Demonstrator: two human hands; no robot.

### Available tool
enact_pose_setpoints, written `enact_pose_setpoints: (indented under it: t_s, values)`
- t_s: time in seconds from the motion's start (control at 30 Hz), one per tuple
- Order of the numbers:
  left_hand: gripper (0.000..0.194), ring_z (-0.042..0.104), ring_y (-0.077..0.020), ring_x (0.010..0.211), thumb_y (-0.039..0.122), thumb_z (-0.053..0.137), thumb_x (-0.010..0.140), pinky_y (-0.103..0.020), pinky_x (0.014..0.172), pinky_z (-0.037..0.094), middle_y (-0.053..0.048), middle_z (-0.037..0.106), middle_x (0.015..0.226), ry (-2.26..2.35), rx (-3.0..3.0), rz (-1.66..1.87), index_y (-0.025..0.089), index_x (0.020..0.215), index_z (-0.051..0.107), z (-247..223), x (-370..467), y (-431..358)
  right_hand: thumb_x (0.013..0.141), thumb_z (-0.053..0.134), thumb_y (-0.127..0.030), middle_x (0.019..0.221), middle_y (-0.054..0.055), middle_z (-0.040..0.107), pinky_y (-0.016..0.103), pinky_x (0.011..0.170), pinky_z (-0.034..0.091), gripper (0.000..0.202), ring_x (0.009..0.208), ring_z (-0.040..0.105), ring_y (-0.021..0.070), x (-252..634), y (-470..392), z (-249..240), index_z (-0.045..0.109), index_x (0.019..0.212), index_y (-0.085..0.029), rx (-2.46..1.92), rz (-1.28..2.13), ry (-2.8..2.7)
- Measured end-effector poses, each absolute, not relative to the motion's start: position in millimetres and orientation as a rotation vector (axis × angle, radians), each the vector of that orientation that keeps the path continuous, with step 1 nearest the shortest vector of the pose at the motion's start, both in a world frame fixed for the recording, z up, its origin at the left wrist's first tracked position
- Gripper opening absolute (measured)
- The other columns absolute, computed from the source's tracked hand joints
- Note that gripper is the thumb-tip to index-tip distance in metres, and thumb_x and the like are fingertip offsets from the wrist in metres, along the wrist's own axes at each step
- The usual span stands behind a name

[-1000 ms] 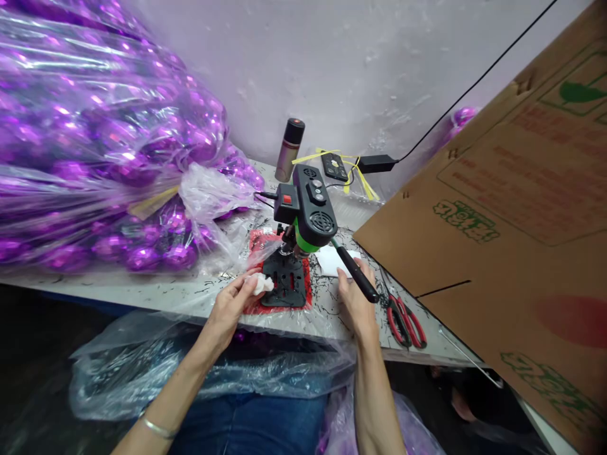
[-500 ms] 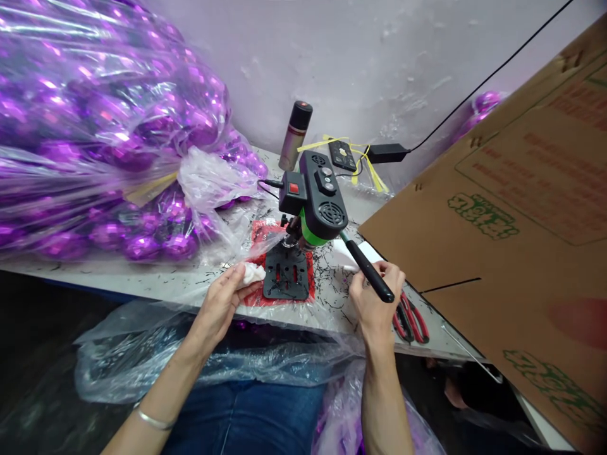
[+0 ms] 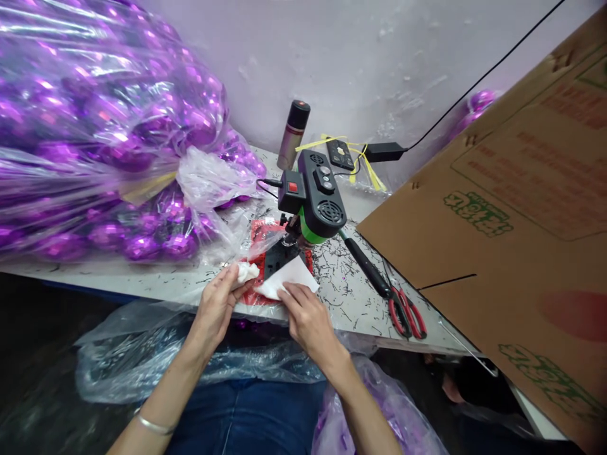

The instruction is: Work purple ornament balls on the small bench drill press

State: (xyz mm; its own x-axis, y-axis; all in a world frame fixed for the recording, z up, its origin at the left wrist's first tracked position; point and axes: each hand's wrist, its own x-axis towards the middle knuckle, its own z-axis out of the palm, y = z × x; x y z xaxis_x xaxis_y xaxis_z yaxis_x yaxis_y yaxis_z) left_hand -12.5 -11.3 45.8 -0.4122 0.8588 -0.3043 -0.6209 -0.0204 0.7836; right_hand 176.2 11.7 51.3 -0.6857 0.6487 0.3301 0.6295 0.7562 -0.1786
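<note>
My left hand (image 3: 217,304) pinches a crumpled white wad (image 3: 247,272) near the left edge of a red sheet (image 3: 258,235). My right hand (image 3: 308,316) grips the lower edge of a flat white paper (image 3: 294,273), which covers the front part of a black slotted plate (image 3: 275,258) lying on that sheet. The paper's left corner is close to the left fingers. Above the plate stands a black and green device (image 3: 323,196) with a red switch and a long black handle (image 3: 366,268) slanting down to the right.
Purple shiny balls in a clear bag (image 3: 109,126) fill the left side. Red-handled scissors (image 3: 406,313) lie by a large cardboard box (image 3: 502,221). A spray can (image 3: 293,136) and a black adapter (image 3: 385,151) stand near the wall. Black scraps litter the table (image 3: 351,309).
My right hand has moved left from beside the black handle to the front of the plate, bringing the white paper with it. My left hand has hardly moved.
</note>
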Motion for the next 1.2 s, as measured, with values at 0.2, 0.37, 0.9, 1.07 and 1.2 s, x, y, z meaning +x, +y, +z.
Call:
enact_pose_setpoints:
  t_s: [0.2,0.37,0.9,1.07,1.2]
  values:
    - [0.044,0.07,-0.0178,0.084,0.049,0.085,0.061,-0.029,0.082,0.059,-0.005,0.075,0.088,1.076,0.284,1.672,0.014,0.085,0.072,45,-10,-10,0.084,0.046,-0.007,0.093,0.01,0.07,0.034,0.073,0.053,0.027,0.084,0.064,0.0222,230,22,83,0.069,0.094,-0.018,-1.261,-0.131,-2.47]
    - [0.046,0.069,-0.0162,0.082,0.05,0.086,0.059,-0.027,0.08,0.059,-0.005,0.075,0.086,1.043,0.295,1.651,0.014,0.083,0.072,50,-3,-9,0.084,0.045,-0.001,0.117,0.011,0.069,0.037,0.088,0.053,0.041,0.101,0.062,0.0234,176,39,69,0.065,0.116,-0.018,-0.979,-0.065,-2.55]
    - [0.048,0.069,-0.0185,0.095,0.043,0.085,0.065,-0.026,0.087,0.057,-0.006,0.074,0.102,0.953,0.286,1.546,0.015,0.102,0.071,51,22,-13,0.091,0.05,-0.015,0.118,0.01,0.07,0.039,0.096,0.053,0.028,0.112,0.065,0.0209,181,5,76,0.072,0.108,-0.021,-1.091,0.518,-1.852]
    - [0.064,0.067,-0.0245,0.106,0.061,0.075,0.07,-0.032,0.092,0.055,-0.008,0.073,0.104,0.954,0.197,1.574,0.016,0.115,0.066,48,31,-23,0.093,0.05,-0.021,0.12,0.013,0.071,0.04,0.102,0.051,0.029,0.117,0.064,0.0237,128,-17,58,0.073,0.111,-0.017,-1.012,0.768,-1.877]
    - [0.079,0.062,-0.0267,0.117,0.055,0.078,0.069,-0.034,0.099,0.052,-0.009,0.068,0.12,1.051,0.328,1.543,0.02,0.135,0.052,51,32,-28,0.085,0.055,-0.015,0.118,0.007,0.07,0.029,0.088,0.058,0.038,0.103,0.069,0.0179,130,-14,52,0.067,0.12,-0.023,-1.086,0.928,-1.665]
